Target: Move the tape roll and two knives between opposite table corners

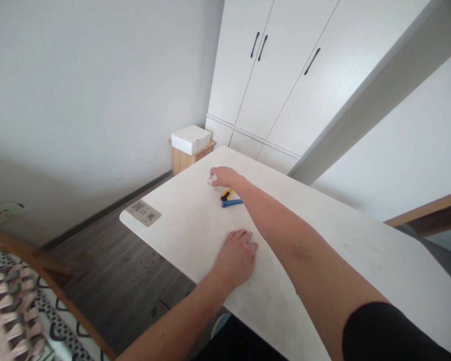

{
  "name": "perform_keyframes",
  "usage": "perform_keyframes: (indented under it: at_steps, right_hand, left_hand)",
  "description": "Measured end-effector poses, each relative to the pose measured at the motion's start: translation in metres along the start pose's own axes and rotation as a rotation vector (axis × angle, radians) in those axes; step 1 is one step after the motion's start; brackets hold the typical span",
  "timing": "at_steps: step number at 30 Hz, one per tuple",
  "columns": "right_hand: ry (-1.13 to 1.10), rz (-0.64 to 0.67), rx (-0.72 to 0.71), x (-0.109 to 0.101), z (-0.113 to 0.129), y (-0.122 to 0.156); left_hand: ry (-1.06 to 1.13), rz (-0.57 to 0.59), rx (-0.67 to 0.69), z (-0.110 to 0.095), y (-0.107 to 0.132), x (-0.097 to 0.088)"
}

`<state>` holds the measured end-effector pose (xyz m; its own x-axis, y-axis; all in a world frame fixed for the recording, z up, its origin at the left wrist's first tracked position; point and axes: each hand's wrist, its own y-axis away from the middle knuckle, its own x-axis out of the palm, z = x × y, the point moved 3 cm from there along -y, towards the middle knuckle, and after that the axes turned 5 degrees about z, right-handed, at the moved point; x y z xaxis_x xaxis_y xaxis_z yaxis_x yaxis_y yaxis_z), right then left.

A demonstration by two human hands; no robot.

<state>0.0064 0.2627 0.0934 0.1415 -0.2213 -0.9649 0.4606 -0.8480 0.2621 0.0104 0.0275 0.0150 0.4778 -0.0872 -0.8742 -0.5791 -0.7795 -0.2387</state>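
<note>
Rounded clear object [212,179]; in right hand [224,176]

The tabletop [188,225] is white, its sticker [154,215] grey with a dark QR code [138,206]. The utility knife [228,192] is yellow and black, the slim tool [231,203] blue, the small object [211,180] colourless and see-through. White wardrobe [270,85], black handles [262,47]; plain white box [188,140], pale honey wooden cabinet [182,161]. Dark grey woodgrain floor [113,271]. Bedding [41,311] mixes pink with black-and-white dots and outlines; the sleeve [379,331] is solid black.
</note>
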Motion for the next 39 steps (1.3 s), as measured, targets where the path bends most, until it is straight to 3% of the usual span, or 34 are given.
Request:
perform_keyframes:
  at_steps: [9,20,23,28,31,39]
  right_hand:
    - [0.035,0.093,-0.066,0.014,0.009,-0.013]
    - [0.018,0.138,-0.1,0.012,0.012,-0.018]
    - [0.026,0.094,-0.103,0.007,0.002,-0.02]
    - [0.061,0.033,0.032,-0.003,-0.043,-0.026]
    - [0.054,0.047,0.042,0.0,-0.059,-0.029]
    - [0.033,0.117,-0.013,0.012,-0.048,-0.033]
  left_hand:
    - [0.013,-0.014,0.002,0.001,0.001,0.002]
    - [0.023,-0.003,-0.002,0.001,0.0,0.002]
    - [0.037,0.01,-0.009,0.001,0.0,0.002]
    - [0.043,0.038,-0.023,0.001,-0.001,0.002]
    - [0.039,0.043,-0.028,0.001,-0.001,0.002]
    - [0.041,0.04,-0.028,0.001,0.0,0.001]
